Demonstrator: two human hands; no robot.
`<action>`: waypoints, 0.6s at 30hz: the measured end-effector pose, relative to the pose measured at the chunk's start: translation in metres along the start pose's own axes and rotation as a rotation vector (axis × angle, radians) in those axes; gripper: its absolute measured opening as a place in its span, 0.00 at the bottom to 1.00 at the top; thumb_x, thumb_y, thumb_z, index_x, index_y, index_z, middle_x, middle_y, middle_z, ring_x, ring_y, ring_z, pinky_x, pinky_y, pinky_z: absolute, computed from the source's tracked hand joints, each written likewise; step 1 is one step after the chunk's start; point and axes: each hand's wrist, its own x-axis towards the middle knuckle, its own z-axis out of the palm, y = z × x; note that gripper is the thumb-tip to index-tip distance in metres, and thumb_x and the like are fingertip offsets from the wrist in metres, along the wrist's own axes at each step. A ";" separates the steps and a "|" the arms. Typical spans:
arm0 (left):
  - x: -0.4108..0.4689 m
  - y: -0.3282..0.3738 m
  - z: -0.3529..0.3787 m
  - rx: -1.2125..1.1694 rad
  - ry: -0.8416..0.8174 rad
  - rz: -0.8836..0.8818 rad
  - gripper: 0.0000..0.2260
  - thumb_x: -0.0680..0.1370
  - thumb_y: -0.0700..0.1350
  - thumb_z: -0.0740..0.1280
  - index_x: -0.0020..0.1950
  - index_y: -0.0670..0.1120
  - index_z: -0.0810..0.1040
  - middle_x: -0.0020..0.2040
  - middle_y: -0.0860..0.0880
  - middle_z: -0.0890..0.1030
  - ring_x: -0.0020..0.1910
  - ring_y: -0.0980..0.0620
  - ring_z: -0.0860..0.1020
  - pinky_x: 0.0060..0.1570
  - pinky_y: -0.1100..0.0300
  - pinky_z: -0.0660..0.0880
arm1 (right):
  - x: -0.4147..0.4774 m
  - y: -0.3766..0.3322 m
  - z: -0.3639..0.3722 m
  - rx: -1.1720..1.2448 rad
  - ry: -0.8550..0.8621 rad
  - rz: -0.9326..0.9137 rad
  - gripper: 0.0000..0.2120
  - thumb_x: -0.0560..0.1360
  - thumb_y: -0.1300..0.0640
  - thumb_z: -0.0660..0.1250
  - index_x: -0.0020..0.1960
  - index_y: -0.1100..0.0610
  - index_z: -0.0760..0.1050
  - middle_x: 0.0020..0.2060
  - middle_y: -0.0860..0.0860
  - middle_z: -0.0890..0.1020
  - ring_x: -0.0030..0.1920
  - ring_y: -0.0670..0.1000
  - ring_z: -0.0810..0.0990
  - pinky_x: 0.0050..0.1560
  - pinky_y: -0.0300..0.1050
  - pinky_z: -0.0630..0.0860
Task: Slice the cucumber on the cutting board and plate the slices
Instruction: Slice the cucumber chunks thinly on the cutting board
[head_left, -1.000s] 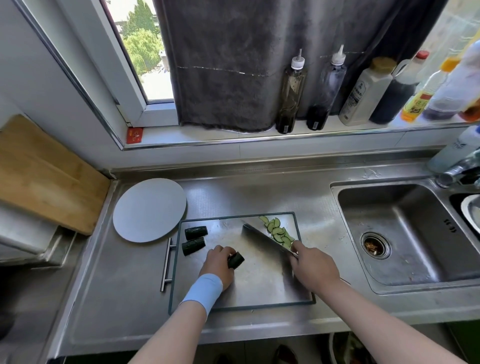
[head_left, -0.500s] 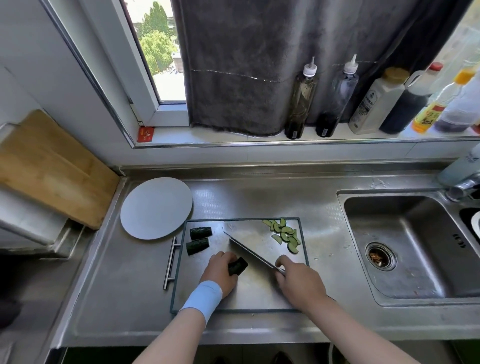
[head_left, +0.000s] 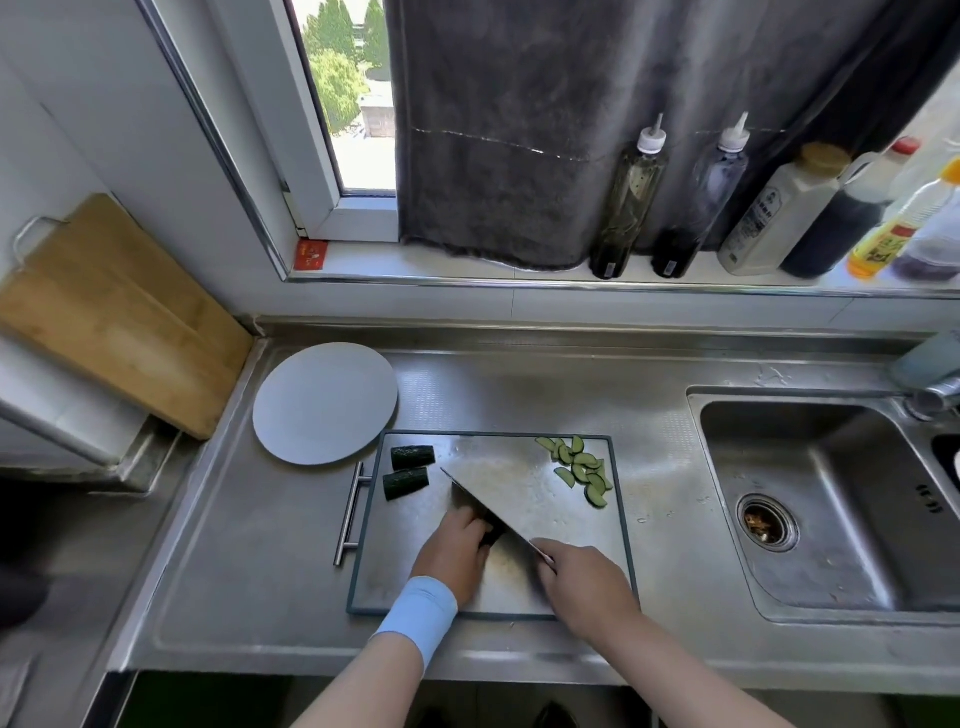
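Our right hand has swung the knife leftward since half a second ago, so the blade now covers most of the cucumber piece that showed clearly before. That hand curls round the handle. Our left hand curls over the dark piece, pinning it on the steel cutting board. Pale-green slices lie at the board's far right corner, and two dark chunks lie far left, near the plate.

Bare forearms — light-blue wristband, left wrist
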 end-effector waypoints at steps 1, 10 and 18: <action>0.001 -0.001 0.001 0.004 -0.007 0.003 0.12 0.76 0.43 0.65 0.59 0.44 0.78 0.55 0.45 0.75 0.58 0.47 0.72 0.53 0.54 0.74 | -0.001 -0.001 0.000 -0.010 0.002 0.000 0.13 0.79 0.52 0.56 0.58 0.43 0.76 0.44 0.49 0.83 0.45 0.55 0.79 0.36 0.44 0.66; 0.004 0.004 -0.005 -0.017 -0.011 -0.008 0.14 0.80 0.46 0.60 0.65 0.50 0.74 0.65 0.49 0.73 0.63 0.49 0.69 0.60 0.58 0.70 | -0.018 -0.013 0.008 -0.107 0.076 -0.012 0.20 0.82 0.49 0.54 0.72 0.40 0.67 0.53 0.49 0.84 0.52 0.53 0.81 0.48 0.46 0.74; 0.005 0.006 -0.010 -0.022 -0.017 -0.017 0.15 0.79 0.46 0.61 0.65 0.50 0.74 0.65 0.49 0.72 0.64 0.49 0.69 0.61 0.60 0.68 | -0.018 -0.010 0.009 -0.102 0.091 0.006 0.19 0.82 0.50 0.54 0.71 0.42 0.69 0.54 0.50 0.83 0.53 0.54 0.80 0.50 0.48 0.76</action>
